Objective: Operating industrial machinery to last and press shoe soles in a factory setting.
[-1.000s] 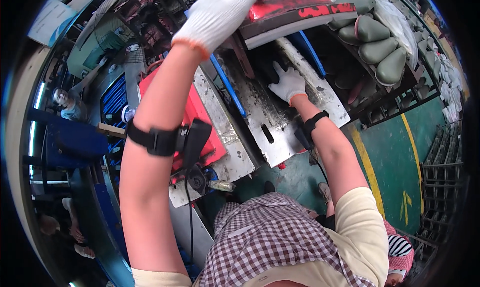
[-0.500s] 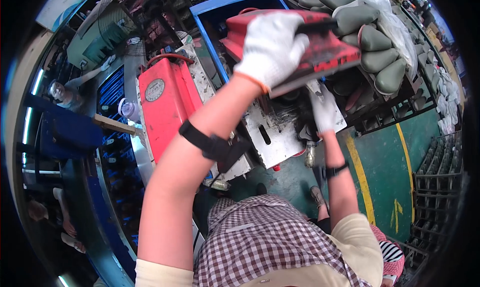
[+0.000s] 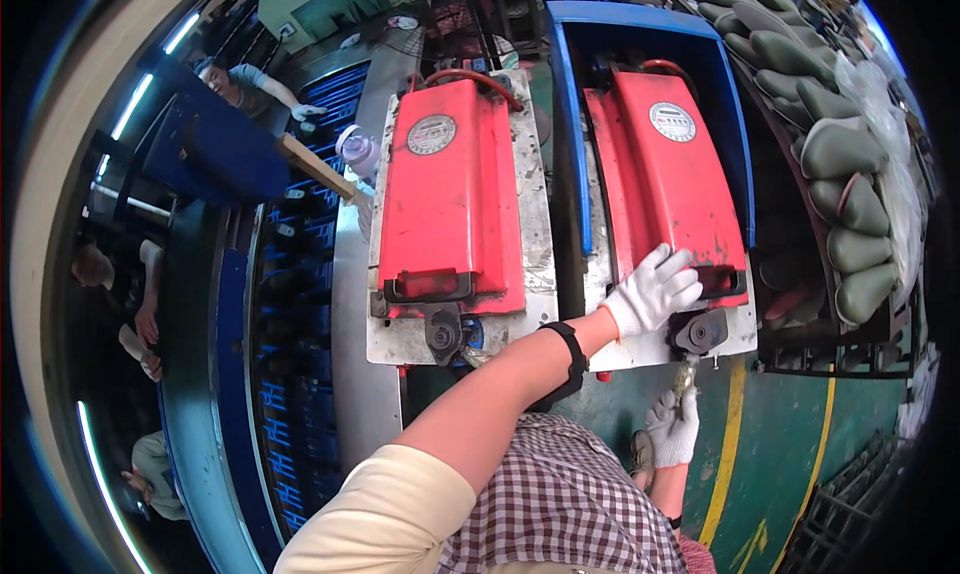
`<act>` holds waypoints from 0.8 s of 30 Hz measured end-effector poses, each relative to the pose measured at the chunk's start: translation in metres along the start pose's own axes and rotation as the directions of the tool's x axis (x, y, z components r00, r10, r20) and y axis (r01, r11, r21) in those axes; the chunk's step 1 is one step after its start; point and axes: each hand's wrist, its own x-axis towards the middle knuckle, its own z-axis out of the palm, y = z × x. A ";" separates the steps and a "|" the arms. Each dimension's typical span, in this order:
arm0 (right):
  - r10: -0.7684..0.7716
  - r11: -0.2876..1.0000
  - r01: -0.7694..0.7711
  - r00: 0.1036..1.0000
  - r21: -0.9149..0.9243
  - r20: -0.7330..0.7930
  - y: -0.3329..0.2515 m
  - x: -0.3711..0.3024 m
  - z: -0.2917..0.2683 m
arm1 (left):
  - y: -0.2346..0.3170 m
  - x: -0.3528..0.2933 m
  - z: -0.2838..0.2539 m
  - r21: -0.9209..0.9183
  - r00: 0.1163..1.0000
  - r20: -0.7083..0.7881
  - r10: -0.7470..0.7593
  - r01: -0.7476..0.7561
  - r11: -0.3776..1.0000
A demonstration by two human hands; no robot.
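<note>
My left hand [image 3: 655, 291], in a white knit glove, rests with fingers spread on the lower front of a red machine cover [image 3: 650, 174], beside its black handle [image 3: 722, 284]. The cover lies down and has a round pale badge. Below its front edge a dark round fitting [image 3: 700, 332] carries a short handle wrapped in yellowish, shiny material [image 3: 686, 374]. My right hand [image 3: 672, 432], gloved too, is just under that wrapped handle with its fingers apart. Whether it touches the handle I cannot tell.
A second red cover [image 3: 440, 184] sits on the machine to the left. A blue hood frame [image 3: 640, 16] surrounds the right one. Grey-green shoe lasts [image 3: 845, 149] are piled on a rack at right. Several people are beyond the conveyor [image 3: 200, 404] at left.
The right red cover, raised and tilted in my left hand before, is now down. My left hand lies spread on it. My right hand has moved from the machine plate down to the wrapped handle.
</note>
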 end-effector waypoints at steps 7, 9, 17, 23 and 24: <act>-0.294 0.955 0.279 0.936 -0.101 -0.195 -0.083 0.067 -0.013 | -0.003 -0.007 0.008 0.004 0.990 -0.137 0.022 -0.021 1.000; -0.319 0.944 0.277 0.904 -0.178 -0.285 -0.098 0.094 -0.004 | -0.005 -0.004 0.005 0.016 0.988 -0.150 0.031 -0.029 0.999; -0.368 0.914 0.304 0.900 -0.270 -0.232 -0.052 0.079 -0.056 | -0.006 -0.047 -0.105 -0.320 0.963 0.087 -0.253 0.268 0.909; 0.215 0.803 -0.047 0.953 -0.594 0.216 0.030 0.034 0.069 | -0.027 -0.160 -0.252 0.052 0.682 -0.105 -0.724 0.731 0.681; 0.330 0.754 -0.132 0.923 -0.643 0.197 0.042 0.037 0.097 | -0.030 -0.181 -0.260 0.087 0.674 -0.032 -0.738 0.737 0.670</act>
